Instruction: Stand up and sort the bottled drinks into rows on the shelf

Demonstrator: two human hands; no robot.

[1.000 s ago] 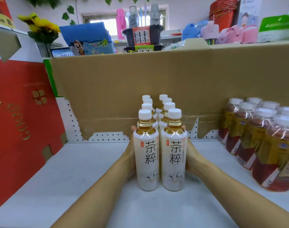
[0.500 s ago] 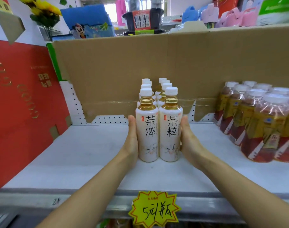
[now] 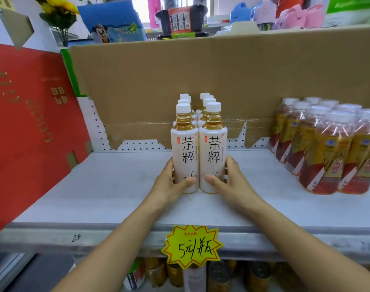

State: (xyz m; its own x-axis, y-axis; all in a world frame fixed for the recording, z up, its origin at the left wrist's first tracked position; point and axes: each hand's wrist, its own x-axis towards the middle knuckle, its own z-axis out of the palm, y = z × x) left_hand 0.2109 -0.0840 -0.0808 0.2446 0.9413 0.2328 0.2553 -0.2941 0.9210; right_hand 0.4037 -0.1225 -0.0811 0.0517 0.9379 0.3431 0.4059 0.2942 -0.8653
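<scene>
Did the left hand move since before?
Yes. Against the left front bottle, the left hand has slid down its side, and its thumb now curls across the bottle's front, below the big letters.

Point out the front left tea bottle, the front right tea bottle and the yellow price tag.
front left tea bottle (image 3: 187,150): head view, on its white label.
front right tea bottle (image 3: 213,149): head view, on its white label.
yellow price tag (image 3: 193,247): head view, on its handwritten middle.

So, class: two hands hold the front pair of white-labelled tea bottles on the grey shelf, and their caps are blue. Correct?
No: the head view shows white screw caps on those white-labelled plastic tea bottles, not blue. The rest stands.
</scene>
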